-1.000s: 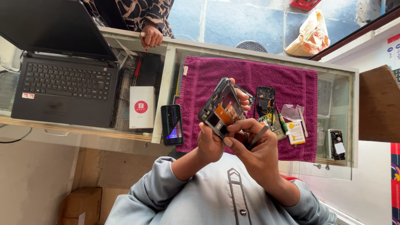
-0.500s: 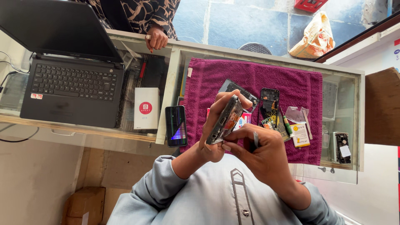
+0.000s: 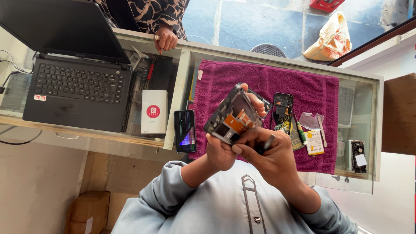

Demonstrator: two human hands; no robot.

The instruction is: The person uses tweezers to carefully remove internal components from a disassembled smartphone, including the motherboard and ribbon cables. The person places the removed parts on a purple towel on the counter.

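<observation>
My left hand grips an opened phone frame by its lower end and tilts it up over the maroon towel. The frame's inside faces me, with an orange part in its middle. My right hand is closed beside it, thumb against the frame's lower edge, and pinches a thin dark tool between the fingers. A second dismantled phone body lies on the towel just behind my hands.
A phone with a streaked screen, a white box and an open laptop sit on the glass counter to the left. Small packets and a part lie to the right. Another person's hand rests on the far edge.
The phone frame has turned from edge-on back to showing its open inside. My right hand has closed in on its lower edge.
</observation>
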